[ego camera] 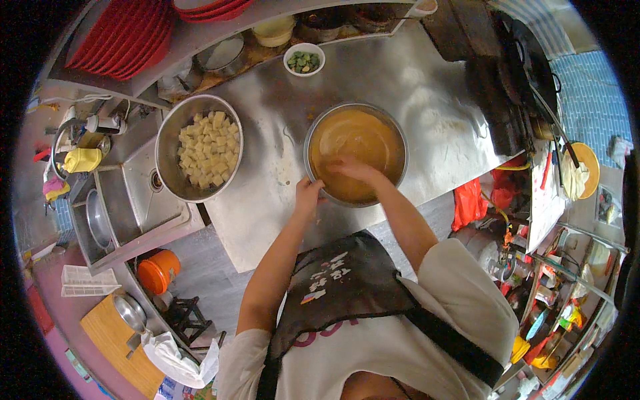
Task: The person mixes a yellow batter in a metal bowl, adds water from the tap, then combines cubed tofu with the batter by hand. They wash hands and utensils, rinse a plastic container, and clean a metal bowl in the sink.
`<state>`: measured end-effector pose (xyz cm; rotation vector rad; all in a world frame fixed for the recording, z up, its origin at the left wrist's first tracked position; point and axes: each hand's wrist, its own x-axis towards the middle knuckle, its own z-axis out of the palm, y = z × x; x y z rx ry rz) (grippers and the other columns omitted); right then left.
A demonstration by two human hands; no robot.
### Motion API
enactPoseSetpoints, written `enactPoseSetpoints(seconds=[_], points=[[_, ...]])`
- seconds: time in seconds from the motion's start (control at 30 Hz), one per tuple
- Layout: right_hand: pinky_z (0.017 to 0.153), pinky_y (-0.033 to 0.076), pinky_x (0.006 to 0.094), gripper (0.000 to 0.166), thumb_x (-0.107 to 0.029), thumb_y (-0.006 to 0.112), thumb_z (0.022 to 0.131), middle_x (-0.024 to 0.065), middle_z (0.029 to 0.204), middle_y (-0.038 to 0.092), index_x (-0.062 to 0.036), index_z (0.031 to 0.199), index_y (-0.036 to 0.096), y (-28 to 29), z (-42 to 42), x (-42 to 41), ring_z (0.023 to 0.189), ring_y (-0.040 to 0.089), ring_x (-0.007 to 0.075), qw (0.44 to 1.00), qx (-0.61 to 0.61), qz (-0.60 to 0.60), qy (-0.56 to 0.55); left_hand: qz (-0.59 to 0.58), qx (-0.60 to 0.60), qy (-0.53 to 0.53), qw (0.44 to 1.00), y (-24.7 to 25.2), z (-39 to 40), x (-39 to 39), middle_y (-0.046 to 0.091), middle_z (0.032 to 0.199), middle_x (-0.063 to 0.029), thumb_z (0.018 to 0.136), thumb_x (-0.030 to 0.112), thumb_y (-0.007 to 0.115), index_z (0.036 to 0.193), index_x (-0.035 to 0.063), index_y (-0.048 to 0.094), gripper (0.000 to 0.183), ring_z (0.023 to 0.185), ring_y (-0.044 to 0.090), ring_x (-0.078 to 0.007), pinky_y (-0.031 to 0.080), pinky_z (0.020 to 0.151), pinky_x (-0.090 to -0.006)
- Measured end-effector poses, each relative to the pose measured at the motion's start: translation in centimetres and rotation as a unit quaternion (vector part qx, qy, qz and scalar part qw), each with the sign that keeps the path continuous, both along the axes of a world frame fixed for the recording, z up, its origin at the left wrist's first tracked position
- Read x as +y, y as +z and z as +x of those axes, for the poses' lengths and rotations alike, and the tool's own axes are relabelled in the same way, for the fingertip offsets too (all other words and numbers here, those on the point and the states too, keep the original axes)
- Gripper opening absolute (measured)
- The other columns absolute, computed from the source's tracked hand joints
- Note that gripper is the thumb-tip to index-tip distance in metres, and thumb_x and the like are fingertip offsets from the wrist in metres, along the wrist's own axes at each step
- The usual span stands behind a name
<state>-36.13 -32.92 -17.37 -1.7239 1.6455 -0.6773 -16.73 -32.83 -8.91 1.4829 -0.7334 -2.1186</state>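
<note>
A round steel bowl (pixel 406 150) of orange-brown liquid batter (pixel 370 130) stands on the steel worktop in front of me. With its fingers at the near left rim, my left hand (pixel 309 192) grips the bowl. My right hand (pixel 352 169) is over the batter, its fingertips at or in the surface; the finger pose is blurred. To the left, a larger steel bowl (pixel 165 170) holds many pale cubes (pixel 210 150), perhaps tofu or potato. Behind the two bowls sits a small white bowl (pixel 304 46) with chopped green pieces (pixel 303 62).
A steel sink (pixel 150 200) adjoins the worktop (pixel 250 220) on the left. Red trays or plates (pixel 125 40) are stacked on the shelf above. A dark stove area (pixel 495 100) with a wok lies right. An orange bucket (pixel 159 271) is below left, a red plastic bag (pixel 469 204) below right.
</note>
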Motion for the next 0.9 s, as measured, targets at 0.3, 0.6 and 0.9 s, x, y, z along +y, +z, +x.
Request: enactPoseSetpoints(seconds=[0.3,0.6,0.9], points=[[0.077,0.049,0.0348,0.041,-0.025,0.058,0.079,0.0139,0.101,0.063,-0.0087,0.116,0.055,0.0,1.4,-0.5,0.090,0.061,0.0311,0.996,0.027,0.007,-0.090,0.013,-0.038,-0.061,0.997,-0.7,0.1,-0.6,0.054,0.075,-0.0035,0.078,0.013,0.054,0.094,0.0035,0.057,0.019,0.062,0.055,-0.0146,0.054,0.048,-0.0308],[0.078,0.048,0.0427,0.051,-0.034,0.054,0.081,0.0201,0.108,0.059,-0.0038,0.122,0.046,-0.1,0.8,0.2,0.096,0.059,0.0334,0.997,0.045,0.053,0.022,-0.004,-0.042,-0.051,0.998,-0.3,-0.4,0.0,0.053,0.077,-0.0058,0.077,0.012,0.055,0.095,0.0025,0.055,0.021,0.066,0.056,-0.0161,0.054,0.050,-0.0319],[0.064,0.051,0.0406,0.033,-0.025,0.049,0.084,0.0224,0.093,0.062,-0.0024,0.108,0.055,-0.2,0.7,-1.1,0.079,0.063,0.0322,0.990,0.120,-0.003,-0.075,-0.028,-0.035,-0.109,0.993,0.4,-0.4,-0.3,0.053,0.083,-0.0090,0.077,0.013,0.054,0.097,0.0015,0.052,0.023,0.071,0.056,-0.0206,0.053,0.050,-0.0333]])
